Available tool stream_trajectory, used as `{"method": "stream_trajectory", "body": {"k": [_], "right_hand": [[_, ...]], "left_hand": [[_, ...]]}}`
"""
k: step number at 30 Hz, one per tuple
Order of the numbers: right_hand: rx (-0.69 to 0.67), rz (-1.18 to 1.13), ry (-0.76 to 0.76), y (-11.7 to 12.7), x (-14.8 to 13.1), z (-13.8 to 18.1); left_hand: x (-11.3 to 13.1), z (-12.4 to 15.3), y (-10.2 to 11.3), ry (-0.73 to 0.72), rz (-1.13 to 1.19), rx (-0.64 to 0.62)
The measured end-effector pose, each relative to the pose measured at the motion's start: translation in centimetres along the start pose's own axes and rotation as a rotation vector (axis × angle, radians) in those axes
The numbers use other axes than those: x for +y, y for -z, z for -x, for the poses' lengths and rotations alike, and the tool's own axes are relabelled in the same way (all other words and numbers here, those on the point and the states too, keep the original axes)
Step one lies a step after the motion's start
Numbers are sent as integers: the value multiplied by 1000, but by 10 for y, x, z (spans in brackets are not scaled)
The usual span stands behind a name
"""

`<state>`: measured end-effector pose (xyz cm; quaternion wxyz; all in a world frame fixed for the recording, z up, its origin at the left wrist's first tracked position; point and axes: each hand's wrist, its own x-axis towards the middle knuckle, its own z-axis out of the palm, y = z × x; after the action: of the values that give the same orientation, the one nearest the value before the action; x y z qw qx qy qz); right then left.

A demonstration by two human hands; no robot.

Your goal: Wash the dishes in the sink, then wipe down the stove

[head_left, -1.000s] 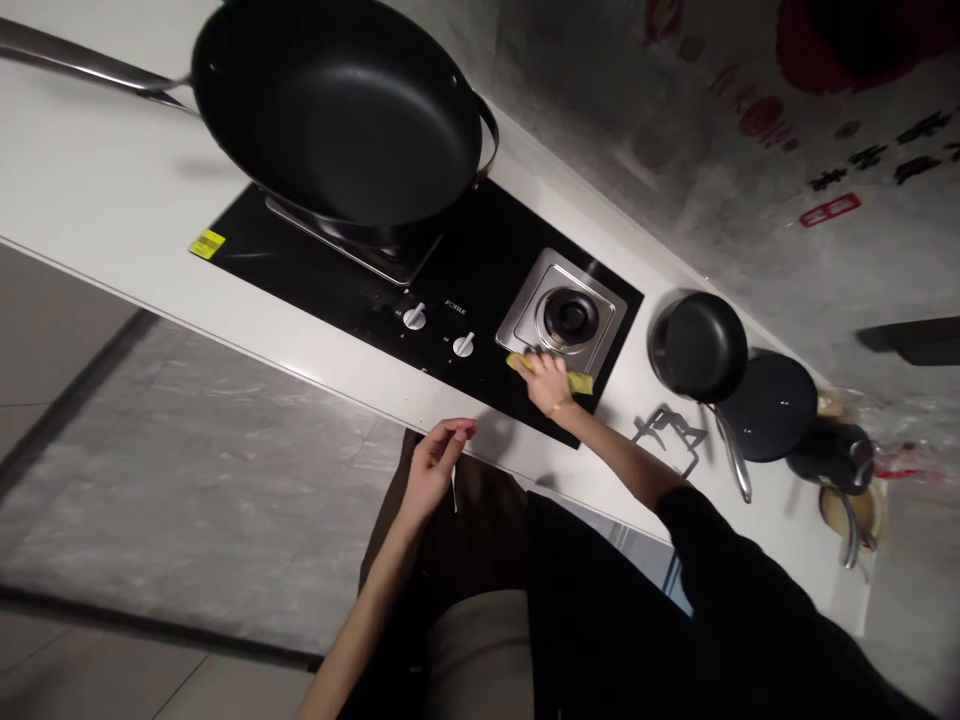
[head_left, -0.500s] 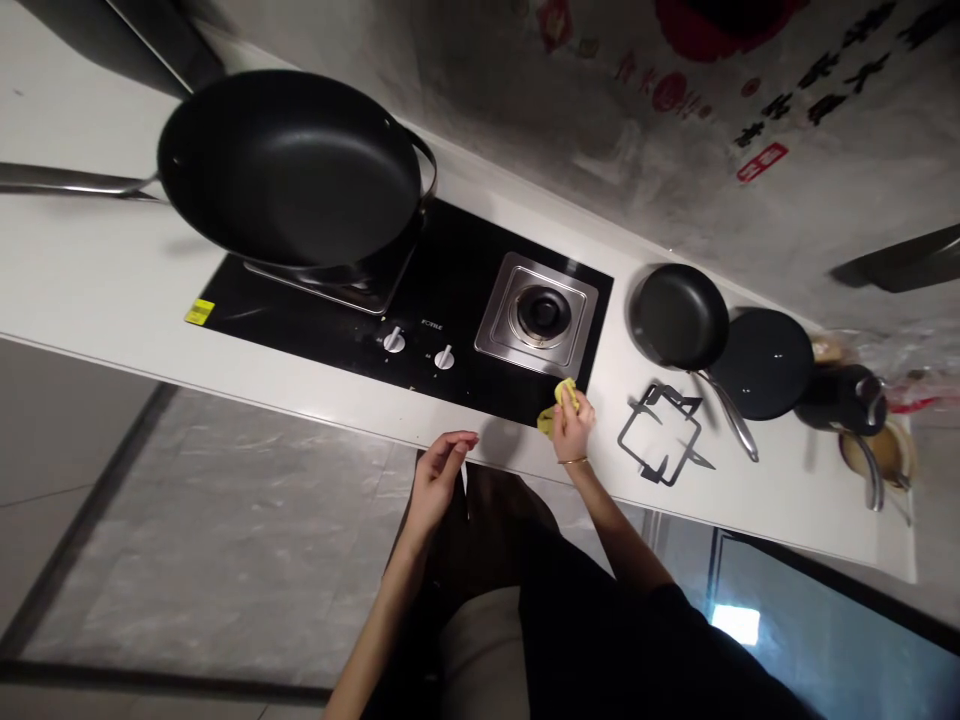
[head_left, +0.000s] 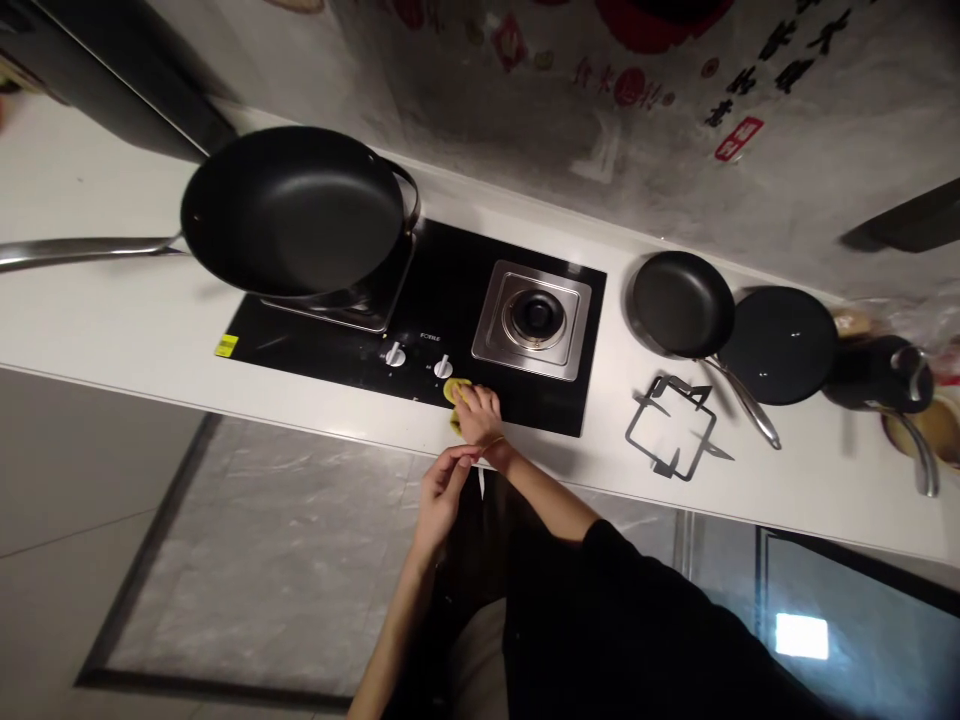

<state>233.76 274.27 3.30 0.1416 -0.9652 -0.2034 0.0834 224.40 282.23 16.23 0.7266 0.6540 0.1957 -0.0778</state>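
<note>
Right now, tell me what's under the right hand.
A yellow cloth is under the right hand, its edges showing beside the fingers, at the front of the black stovetop. The hand covers the rest of the cloth and the surface beneath.

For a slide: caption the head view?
Right hand holding a yellow cloth at the front edge of the black cooktop, beside a white knob; left hand close by.

Kitchen, long white counter (head_left: 787, 490), glossy black gas hob (head_left: 442, 290) (marked FOTILE), round black frying pan (head_left: 682, 305) near counter's back edge
</note>
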Motion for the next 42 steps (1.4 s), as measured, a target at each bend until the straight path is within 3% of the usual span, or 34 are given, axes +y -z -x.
{"method": "stream_trajectory", "body": {"k": [6, 8, 10, 17, 25, 29, 33, 36, 42], "right_hand": [[187, 169, -202, 31, 117, 126], [138, 224, -157, 42, 145, 151], [43, 248, -71, 48, 153, 152], [-156, 223, 134, 51, 111, 83], [-240, 357, 251, 72, 148, 126], [-215, 346, 351, 76, 157, 117], [-214, 364, 306, 77, 156, 98], [-250, 324, 307, 68, 135, 70], [-166, 72, 299, 49, 49, 8]], "left_hand": [[-4, -4, -1, 18, 62, 50], [-4, -8, -4, 24, 88, 37], [-4, -10, -6, 29, 110, 26], [-3, -15, -12, 35, 112, 15], [-5, -15, -8, 20, 165, 39], [-7, -13, 2, 34, 164, 83], [-6, -16, 12, 37, 151, 156], [-3, -20, 11, 24, 149, 151], [9, -22, -3, -24, 86, 71]]}}
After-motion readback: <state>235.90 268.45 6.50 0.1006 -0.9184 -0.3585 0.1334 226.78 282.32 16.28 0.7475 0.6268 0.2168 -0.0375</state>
